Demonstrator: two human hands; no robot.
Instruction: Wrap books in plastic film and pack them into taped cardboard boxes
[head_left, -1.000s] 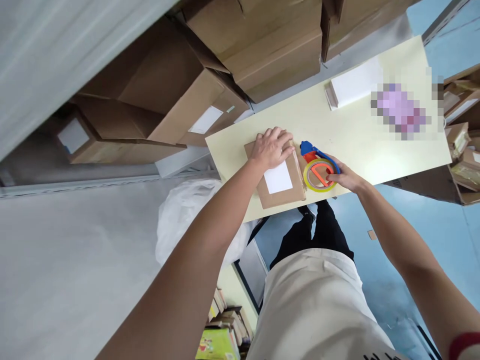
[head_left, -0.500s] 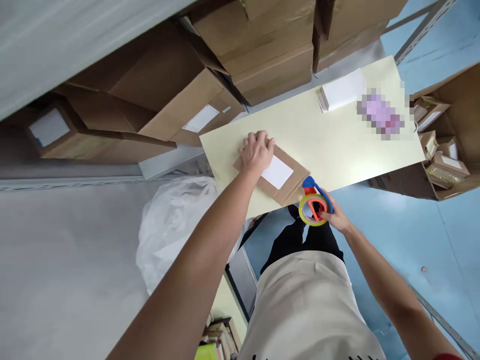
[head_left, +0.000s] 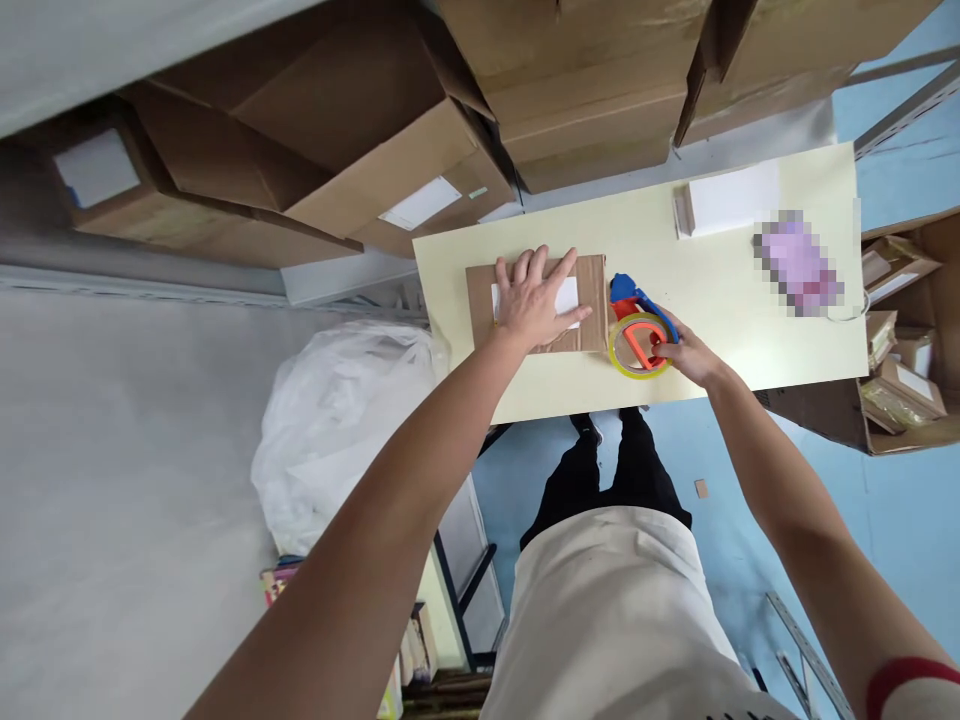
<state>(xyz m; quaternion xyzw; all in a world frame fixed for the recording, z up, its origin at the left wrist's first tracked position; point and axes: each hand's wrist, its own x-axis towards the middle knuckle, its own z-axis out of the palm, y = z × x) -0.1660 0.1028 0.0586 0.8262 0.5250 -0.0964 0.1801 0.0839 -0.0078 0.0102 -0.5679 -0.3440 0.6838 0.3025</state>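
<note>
A flat cardboard box with a white label lies on the pale yellow table. My left hand rests on top of it with fingers spread, covering part of the label. At the box's right end, my right hand grips a tape dispenser. The dispenser is blue and red-orange, with a roll of clear yellowish tape on it. Its blue head is close beside the box's right edge; whether it touches the box I cannot tell.
Toward the table's far right are a stack of white paper and a blurred purple object. Large cardboard boxes line the shelf behind. An open carton of small parcels stands right, a white plastic bag left.
The box has turned so its edges run nearly level in view. My left fingers have spread over the label. The tape dispenser has moved up beside the box's right end, over the table.
</note>
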